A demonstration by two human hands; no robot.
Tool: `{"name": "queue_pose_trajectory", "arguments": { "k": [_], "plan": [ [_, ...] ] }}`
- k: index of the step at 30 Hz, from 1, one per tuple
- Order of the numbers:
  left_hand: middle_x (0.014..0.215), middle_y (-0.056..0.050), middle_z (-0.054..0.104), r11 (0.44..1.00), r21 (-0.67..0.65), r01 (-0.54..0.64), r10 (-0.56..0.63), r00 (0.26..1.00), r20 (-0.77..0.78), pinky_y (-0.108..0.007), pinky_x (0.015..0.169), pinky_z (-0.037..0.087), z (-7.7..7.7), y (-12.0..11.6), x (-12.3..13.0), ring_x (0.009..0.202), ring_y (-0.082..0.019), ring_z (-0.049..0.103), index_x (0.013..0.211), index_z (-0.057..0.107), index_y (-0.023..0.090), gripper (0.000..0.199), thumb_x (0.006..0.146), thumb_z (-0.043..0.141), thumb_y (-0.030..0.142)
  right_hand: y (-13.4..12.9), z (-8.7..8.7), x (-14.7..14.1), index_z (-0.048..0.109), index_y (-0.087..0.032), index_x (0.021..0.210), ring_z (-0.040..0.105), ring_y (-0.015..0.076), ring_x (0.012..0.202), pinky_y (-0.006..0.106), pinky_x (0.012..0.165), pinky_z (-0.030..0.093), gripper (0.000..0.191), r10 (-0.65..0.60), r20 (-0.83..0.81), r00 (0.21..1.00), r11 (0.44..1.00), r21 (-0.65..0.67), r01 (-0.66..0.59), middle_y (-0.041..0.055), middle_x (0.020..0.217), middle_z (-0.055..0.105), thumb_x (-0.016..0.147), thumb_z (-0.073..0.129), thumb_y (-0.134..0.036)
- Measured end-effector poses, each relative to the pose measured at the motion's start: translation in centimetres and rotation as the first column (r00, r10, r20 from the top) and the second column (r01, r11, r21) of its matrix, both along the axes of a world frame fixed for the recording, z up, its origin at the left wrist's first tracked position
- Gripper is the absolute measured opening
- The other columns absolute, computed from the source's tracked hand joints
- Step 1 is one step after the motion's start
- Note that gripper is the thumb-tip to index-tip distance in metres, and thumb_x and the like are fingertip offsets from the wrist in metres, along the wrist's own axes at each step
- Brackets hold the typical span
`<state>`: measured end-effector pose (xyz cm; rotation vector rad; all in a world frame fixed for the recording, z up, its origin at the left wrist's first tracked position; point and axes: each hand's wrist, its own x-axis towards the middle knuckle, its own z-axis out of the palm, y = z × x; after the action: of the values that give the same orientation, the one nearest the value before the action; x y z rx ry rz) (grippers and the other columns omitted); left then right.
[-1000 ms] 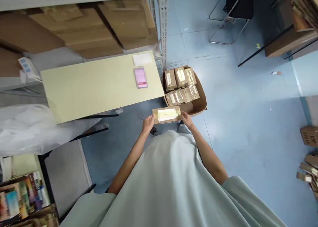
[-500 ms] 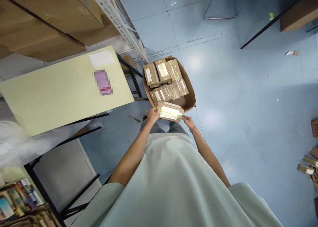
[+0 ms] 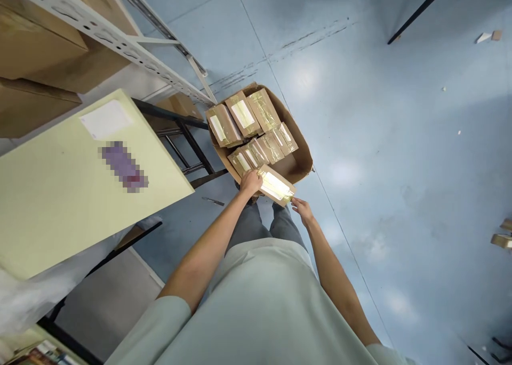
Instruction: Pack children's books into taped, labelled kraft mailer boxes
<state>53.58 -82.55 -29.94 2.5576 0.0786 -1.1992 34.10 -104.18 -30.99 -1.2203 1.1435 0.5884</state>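
Observation:
A small brown box [image 3: 276, 186] with a white label and shiny tape is held between my two hands, tilted down to the right. My left hand [image 3: 252, 183] grips its left end. At its right end, the fingers of my right hand [image 3: 303, 209] pinch the lower corner. Just beyond it stands a large open carton [image 3: 302, 149] on the floor, with several similar taped boxes [image 3: 244, 114] packed in two rows. The held box overlaps the carton's near edge and hides part of it.
A pale yellow table [image 3: 80, 194] with a white paper [image 3: 106, 119] and a blurred purple item is on the left. A white metal rack [image 3: 132, 50] stands beyond it. Black table legs [image 3: 196, 141] are close to the carton's left side. Small scraps lie on the blue floor [image 3: 380, 168].
The held box has turned, its right end now lower and nearer to me. The view has shifted, and the carton and table look larger.

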Motion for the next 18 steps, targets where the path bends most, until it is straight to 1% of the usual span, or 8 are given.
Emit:
{"name": "queue_pose_trajectory", "arguments": {
  "k": [3, 6, 10, 12, 14, 15, 16, 18],
  "plan": [
    [0.152, -0.022, 0.072, 0.998, -0.025, 0.052, -0.052, 0.999, -0.01, -0.045, 0.127, 0.044, -3.1, -2.0, 1.8, 0.145, -0.037, 0.062, 0.149, 0.073, 0.012, 0.048, 0.108, 0.052, 0.027, -0.6, -2.5, 1.0, 0.088, -0.02, 0.103, 0.075, 0.0329, 0.12, 0.046, 0.105, 0.06, 0.05, -0.081, -0.054, 0.995, 0.997, -0.017, 0.08, 0.0131, 0.113, 0.086, 0.07, 0.089, -0.058],
    [0.153, -0.022, 0.071, 0.993, -0.08, 0.091, -0.09, 0.996, 0.018, -0.05, 0.132, 0.041, -6.8, -4.5, 4.1, 0.149, -0.038, 0.059, 0.155, 0.068, 0.011, 0.051, 0.11, 0.053, 0.029, -1.5, -5.6, 2.7, 0.086, -0.021, 0.11, 0.074, 0.0297, 0.123, 0.041, 0.106, 0.06, 0.046, -0.137, -0.07, 0.988, 0.99, -0.025, 0.136, 0.0107, 0.119, 0.086, 0.076, 0.086, -0.053],
    [0.158, -0.023, 0.067, 0.975, -0.207, 0.082, -0.066, 0.994, 0.084, -0.057, 0.14, 0.031, -11.9, -7.8, 8.1, 0.157, -0.041, 0.053, 0.159, 0.064, 0.009, 0.055, 0.109, 0.059, 0.03, -3.0, -9.9, 6.1, 0.082, -0.022, 0.117, 0.073, 0.0281, 0.127, 0.038, 0.107, 0.06, 0.044, -0.194, -0.032, 0.98, 0.98, -0.046, 0.193, 0.0095, 0.125, 0.084, 0.084, 0.081, -0.052],
    [0.163, -0.023, 0.063, 0.951, -0.3, 0.075, -0.045, 0.994, 0.104, -0.061, 0.142, 0.025, -13.8, -8.9, 10.0, 0.162, -0.042, 0.048, 0.163, 0.06, 0.009, 0.058, 0.108, 0.063, 0.03, -3.8, -11.4, 7.9, 0.081, -0.022, 0.122, 0.073, 0.0282, 0.127, 0.039, 0.108, 0.06, 0.046, -0.189, 0.0, 0.982, 0.98, -0.059, 0.188, 0.0102, 0.123, 0.083, 0.089, 0.077, -0.055],
    [0.173, -0.023, 0.054, 0.921, -0.377, 0.096, -0.045, 0.989, 0.142, -0.063, 0.144, 0.019, -14.5, -9.6, 11.5, 0.168, -0.042, 0.041, 0.168, 0.054, 0.009, 0.064, 0.109, 0.065, 0.032, -4.3, -12.2, 9.5, 0.079, -0.022, 0.126, 0.073, 0.0287, 0.129, 0.041, 0.109, 0.06, 0.048, -0.178, 0.02, 0.984, 0.982, -0.068, 0.179, 0.0106, 0.122, 0.082, 0.092, 0.075, -0.056],
    [0.177, -0.023, 0.049, 0.912, -0.395, 0.11, -0.048, 0.985, 0.163, -0.063, 0.144, 0.016, -14.4, -9.7, 11.9, 0.171, -0.041, 0.037, 0.17, 0.051, 0.009, 0.067, 0.109, 0.064, 0.033, -4.5, -12.2, 10.0, 0.079, -0.022, 0.127, 0.072, 0.029, 0.129, 0.041, 0.109, 0.06, 0.047, -0.172, 0.023, 0.985, 0.982, -0.068, 0.174, 0.0107, 0.122, 0.082, 0.093, 0.075, -0.055],
    [0.181, -0.023, 0.044, 0.909, -0.398, 0.124, -0.054, 0.982, 0.181, -0.062, 0.145, 0.014, -13.8, -9.6, 12.0, 0.173, -0.041, 0.033, 0.171, 0.049, 0.009, 0.068, 0.11, 0.063, 0.034, -4.5, -11.8, 10.4, 0.079, -0.022, 0.127, 0.072, 0.0292, 0.13, 0.042, 0.11, 0.06, 0.045, -0.166, 0.022, 0.986, 0.984, -0.06, 0.167, 0.0109, 0.123, 0.082, 0.094, 0.075, -0.053],
    [0.184, -0.023, 0.039, 0.917, -0.372, 0.142, -0.072, 0.978, 0.194, -0.059, 0.146, 0.012, -11.7, -9.1, 11.3, 0.175, -0.039, 0.03, 0.173, 0.046, 0.007, 0.068, 0.111, 0.058, 0.032, -4.4, -10.4, 10.7, 0.08, -0.022, 0.122, 0.072, 0.0288, 0.131, 0.043, 0.112, 0.059, 0.038, -0.153, 0.01, 0.988, 0.988, -0.019, 0.153, 0.0112, 0.128, 0.082, 0.095, 0.076, -0.049]
  ]
}}
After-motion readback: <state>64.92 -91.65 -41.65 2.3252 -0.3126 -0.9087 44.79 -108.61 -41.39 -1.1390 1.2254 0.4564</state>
